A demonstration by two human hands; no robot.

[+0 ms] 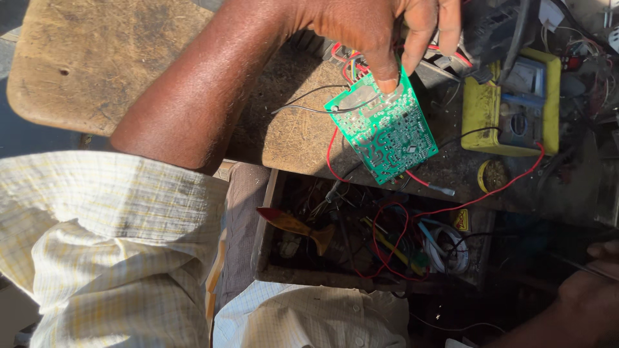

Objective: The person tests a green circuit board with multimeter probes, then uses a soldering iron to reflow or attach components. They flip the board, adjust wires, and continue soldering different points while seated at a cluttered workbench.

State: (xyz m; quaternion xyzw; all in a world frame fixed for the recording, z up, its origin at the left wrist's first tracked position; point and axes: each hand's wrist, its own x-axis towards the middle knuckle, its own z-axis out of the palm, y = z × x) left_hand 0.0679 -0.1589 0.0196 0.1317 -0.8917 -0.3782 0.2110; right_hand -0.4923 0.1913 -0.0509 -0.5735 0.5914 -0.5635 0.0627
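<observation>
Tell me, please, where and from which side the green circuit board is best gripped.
Grip the green circuit board by its bare edges, probably pinching across the long sides near its free lower end. The left hand already presses the upper end from above, where the red and black wires bunch. The solder face points up, so edge contact likely spares the joints.

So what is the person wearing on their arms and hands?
Both hands are bare: no gloves, rings or watch that I can see. The left hand comes from a bare forearm, with a short shirt sleeve ending near the elbow. The sleeve is pale cream with a fine yellow check pattern and looks loose. The right hand sits in shadow at the picture's edge, so no sleeve shows there.
</observation>
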